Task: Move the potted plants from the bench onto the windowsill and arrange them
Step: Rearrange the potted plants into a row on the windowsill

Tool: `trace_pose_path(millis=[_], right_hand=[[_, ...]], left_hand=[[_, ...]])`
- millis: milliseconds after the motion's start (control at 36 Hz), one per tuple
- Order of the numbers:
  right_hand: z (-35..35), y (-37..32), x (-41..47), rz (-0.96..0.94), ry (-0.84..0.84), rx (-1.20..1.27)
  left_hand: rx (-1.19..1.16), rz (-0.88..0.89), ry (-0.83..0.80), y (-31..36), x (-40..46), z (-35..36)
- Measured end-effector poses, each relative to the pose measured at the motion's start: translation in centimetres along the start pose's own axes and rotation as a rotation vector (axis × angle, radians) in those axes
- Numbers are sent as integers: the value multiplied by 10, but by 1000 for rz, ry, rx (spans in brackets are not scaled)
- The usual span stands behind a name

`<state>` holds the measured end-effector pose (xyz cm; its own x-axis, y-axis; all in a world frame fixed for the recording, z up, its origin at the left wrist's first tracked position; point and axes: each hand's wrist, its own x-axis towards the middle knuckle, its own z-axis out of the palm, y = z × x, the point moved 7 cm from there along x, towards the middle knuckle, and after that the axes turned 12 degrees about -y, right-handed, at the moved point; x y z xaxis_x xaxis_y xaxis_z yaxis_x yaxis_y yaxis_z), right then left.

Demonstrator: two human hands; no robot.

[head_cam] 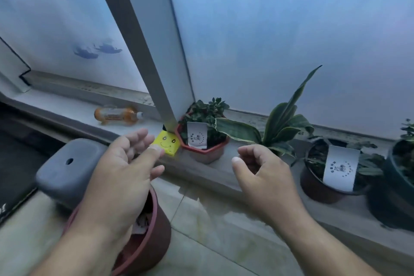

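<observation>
Three potted plants stand on the grey windowsill (201, 177): a small red hexagonal pot (205, 149) with a white tag by the window post, a dark brown pot (322, 186) with a long striped-leaf plant and a white tag, and a dark pot (392, 195) cut off at the right edge. Below my left forearm a reddish-brown pot (150, 237) rests low down, mostly hidden. My left hand (125, 168) hovers open over it, fingers spread. My right hand (266, 177) floats empty in front of the sill, fingers loosely curled.
A grey rounded stool or bench top (67, 170) with a hole sits at the left. A yellow smiley-face box (167, 143) lies beside the red pot. An orange bottle (116, 115) lies on its side further left on the sill. Frosted window panes rise behind.
</observation>
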<state>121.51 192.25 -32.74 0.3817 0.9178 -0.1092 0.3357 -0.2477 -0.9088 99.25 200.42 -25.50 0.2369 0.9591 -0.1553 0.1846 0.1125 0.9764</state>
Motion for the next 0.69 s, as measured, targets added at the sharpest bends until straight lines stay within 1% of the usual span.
trace_pose_path(millis=[139,222,306,389,500,694], right_hand=[[-21,11,-10,46,10,-99],[-18,16,-16,106,1,-119],[-4,19,-12,166,-42,-38],[19,9,6,198,-66,50],[56,-6,41,233,-77,134],[97,-3,76,295,11,214]], left_hand=[[-24,-10,-77,1,47,9],[23,-14,-122,-7,70,15],[111,-47,-183,-19,86,23],[116,-88,-214,-31,100,28],[184,-104,-274,-45,111,35],[201,-136,-340,-67,125,40]])
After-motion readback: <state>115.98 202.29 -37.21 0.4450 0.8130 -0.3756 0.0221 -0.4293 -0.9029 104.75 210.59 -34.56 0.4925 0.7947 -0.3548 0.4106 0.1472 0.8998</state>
